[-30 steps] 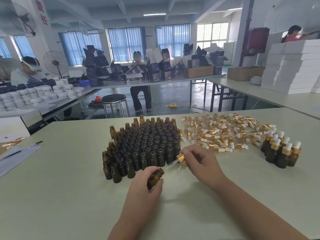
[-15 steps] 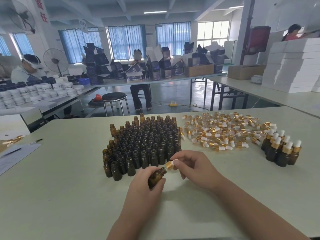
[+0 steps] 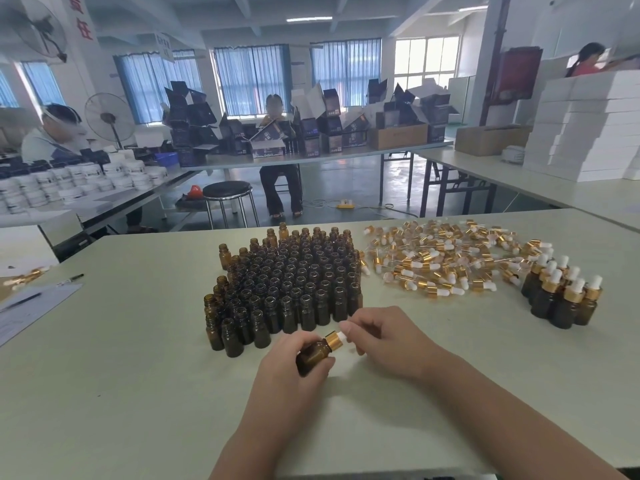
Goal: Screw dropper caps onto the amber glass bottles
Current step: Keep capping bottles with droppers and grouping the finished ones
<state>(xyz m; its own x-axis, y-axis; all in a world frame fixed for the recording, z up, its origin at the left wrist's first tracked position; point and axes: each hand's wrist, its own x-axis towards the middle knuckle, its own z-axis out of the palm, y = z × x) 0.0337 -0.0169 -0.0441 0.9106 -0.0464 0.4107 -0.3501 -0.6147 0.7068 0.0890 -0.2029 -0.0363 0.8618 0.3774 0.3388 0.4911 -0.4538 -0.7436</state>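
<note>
Cap [image 3: 334, 339] now atop bottle [image 3: 311, 356], left hand [image 3: 289, 379]

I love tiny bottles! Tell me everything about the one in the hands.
The held bottle is small, dark amber glass by its look. It is tilted, neck pointing up and right, over the table. The left hand grips its body. A gold dropper cap with a white bulb sits on its neck, pinched by the right hand. How tightly it is screwed on cannot be told.
</note>
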